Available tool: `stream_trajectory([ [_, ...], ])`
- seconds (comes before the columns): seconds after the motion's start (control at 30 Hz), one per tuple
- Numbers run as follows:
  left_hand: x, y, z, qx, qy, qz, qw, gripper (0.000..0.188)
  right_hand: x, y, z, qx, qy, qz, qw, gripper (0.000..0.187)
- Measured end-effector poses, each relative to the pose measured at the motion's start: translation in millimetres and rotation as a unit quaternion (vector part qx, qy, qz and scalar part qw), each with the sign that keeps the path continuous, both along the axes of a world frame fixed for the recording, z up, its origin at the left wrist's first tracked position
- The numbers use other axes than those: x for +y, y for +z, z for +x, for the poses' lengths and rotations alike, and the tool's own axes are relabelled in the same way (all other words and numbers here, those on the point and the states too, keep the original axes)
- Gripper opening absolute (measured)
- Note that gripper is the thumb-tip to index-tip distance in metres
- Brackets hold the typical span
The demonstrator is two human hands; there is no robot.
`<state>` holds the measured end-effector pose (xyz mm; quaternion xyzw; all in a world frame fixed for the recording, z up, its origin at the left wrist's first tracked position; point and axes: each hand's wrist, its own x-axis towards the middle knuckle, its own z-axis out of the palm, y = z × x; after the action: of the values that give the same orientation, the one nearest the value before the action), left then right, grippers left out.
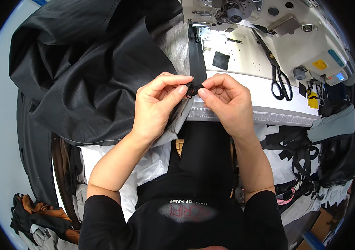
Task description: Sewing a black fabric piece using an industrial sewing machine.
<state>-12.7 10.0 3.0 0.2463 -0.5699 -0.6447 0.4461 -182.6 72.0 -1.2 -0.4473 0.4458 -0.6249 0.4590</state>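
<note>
My left hand (154, 104) pinches a small black part (191, 90) between thumb and fingertips; it looks like a zip slider, though the fingers cover much of it. Against its other side, my right hand (232, 102) is closed in a pinch on the same piece. Just beyond my fingers, a black zip-like tape (196, 60) runs along the grey edge of a large black fabric (102, 79) up to the sewing machine's foot (201, 25). That fabric lies bunched to the left and hangs over the table's front edge.
Black-handled scissors (274, 66) lie open on the machine bed, right of a small black fabric square (220, 61). A ruler strip (260, 116) edges the table. Black straps and cloth scraps (302, 154) pile at right; more scraps (44, 221) lie at lower left.
</note>
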Motion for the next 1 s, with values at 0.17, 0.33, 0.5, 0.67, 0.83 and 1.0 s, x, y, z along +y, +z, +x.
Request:
stream_trajectory([
  [0.17, 1.8, 1.4, -2.9, -0.046, 0.022, -0.051, 0.997, 0.021, 1.6, 0.0, 3.5, 0.048, -0.029, -0.01, 0.998, 0.011],
  [0.33, 5.7, 3.8, -3.2, -0.055, 0.025, -0.023, 0.998, 0.022, 2.3, 0.4, 7.5, -0.013, -0.026, 0.003, 1.0, 0.01],
  [0.5, 5.1, 4.5, -2.8, -0.054, 0.02, -0.033, 0.998, 0.023, 2.3, -1.4, 8.8, -0.037, -0.027, 0.004, 0.999, 0.01],
  [0.67, 6.2, 4.6, -4.2, -0.058, 0.021, -0.023, 0.998, 0.025, 2.0, -2.6, 12.3, -0.045, -0.046, 0.003, 0.998, 0.009],
  [0.83, 6.8, 5.0, -3.8, -0.071, 0.027, -0.026, 0.997, 0.025, 1.6, -3.7, 13.6, -0.053, -0.04, 0.004, 0.998, 0.009],
  [1.0, 5.6, 4.6, -3.7, -0.073, 0.032, -0.042, 0.996, 0.02, 2.3, -4.7, 12.9, -0.053, -0.02, 0.003, 0.998, 0.011],
])
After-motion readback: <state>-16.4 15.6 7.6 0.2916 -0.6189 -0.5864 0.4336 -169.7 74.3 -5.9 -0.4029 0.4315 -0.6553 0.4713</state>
